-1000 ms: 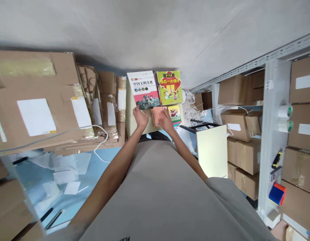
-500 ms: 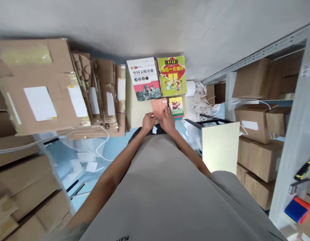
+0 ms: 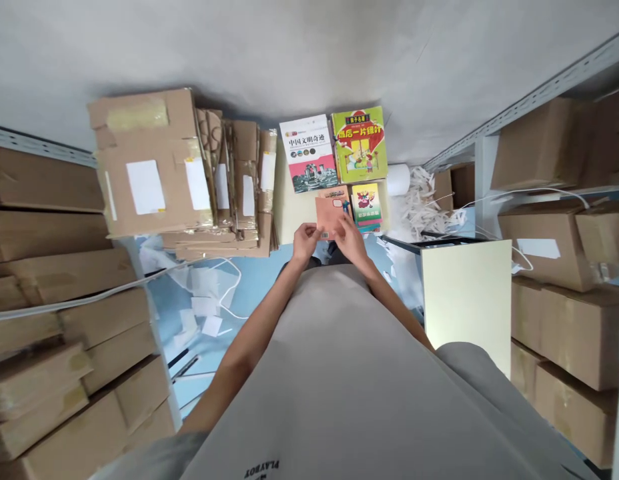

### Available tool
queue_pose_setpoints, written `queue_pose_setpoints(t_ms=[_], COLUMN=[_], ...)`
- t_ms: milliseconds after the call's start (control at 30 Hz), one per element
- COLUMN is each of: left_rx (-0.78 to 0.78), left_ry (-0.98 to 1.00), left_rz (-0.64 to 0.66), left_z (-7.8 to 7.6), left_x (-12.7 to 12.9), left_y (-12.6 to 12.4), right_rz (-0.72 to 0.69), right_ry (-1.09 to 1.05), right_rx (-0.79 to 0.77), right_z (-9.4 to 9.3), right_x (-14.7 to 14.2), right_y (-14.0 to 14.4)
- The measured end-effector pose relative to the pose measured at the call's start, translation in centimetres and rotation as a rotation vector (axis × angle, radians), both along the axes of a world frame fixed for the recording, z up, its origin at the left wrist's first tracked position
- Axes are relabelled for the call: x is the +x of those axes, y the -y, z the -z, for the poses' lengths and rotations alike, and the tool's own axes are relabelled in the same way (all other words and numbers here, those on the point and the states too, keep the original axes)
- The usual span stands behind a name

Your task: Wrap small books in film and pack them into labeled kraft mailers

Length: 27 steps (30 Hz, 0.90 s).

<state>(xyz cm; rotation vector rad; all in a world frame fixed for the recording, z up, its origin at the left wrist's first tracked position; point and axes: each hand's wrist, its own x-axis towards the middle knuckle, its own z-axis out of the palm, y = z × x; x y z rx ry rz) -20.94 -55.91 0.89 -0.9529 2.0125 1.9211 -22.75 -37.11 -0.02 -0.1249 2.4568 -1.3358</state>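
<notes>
Both of my hands hold a thin salmon-pink booklet (image 3: 330, 208) by its near edge, over a pale tabletop (image 3: 290, 213). My left hand (image 3: 305, 241) pinches its left corner and my right hand (image 3: 350, 239) grips its right side. Beyond it lie a white and red book (image 3: 309, 153) and a yellow-green book (image 3: 361, 143), side by side. A small stack of colourful books (image 3: 367, 207) sits just right of the booklet.
Taped cardboard boxes (image 3: 154, 167) are stacked at the left, with more on metal shelving (image 3: 554, 200) at the right. A cream panel (image 3: 467, 293) stands at my right. Shredded white paper (image 3: 424, 207) and loose paper scraps (image 3: 202, 303) litter the blue floor.
My hands have drawn the pink booklet back from the book stack toward my body, the left hand moving off the white book onto it. The view has shifted left.
</notes>
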Motion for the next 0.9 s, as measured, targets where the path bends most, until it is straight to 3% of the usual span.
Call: queue_pose_setpoints(t_ms=[167,333,600,733,900], left_rx=[0.106,0.109,0.154,0.136,0.008], left_ry=[-0.165,-0.289,-0.419,-0.497,-0.684], left_rz=[0.023,0.042,0.164,0.351,0.811], left_z=[-2.3,-4.3,-5.3,-7.1,-11.1], left_x=[2.8,6.2,11.8,13.0,14.1], left_y=[-0.7,-2.1,-8.9,-12.2,-15.5], right_rz=[0.155,0.273,0.453,0.541,0.511], right_ry=[-0.124,-0.175,-0.230,-0.320,-0.377], right_rx=[-0.129,-0.194,-0.091,0.076,0.280], right_z=[-3.6,-7.3,-10.0,-12.2,-15.1], right_x=[2.4,6.8,17.2,21.7,25.3], right_y=[-1.5,-2.9,-8.1,-11.6,-14.8])
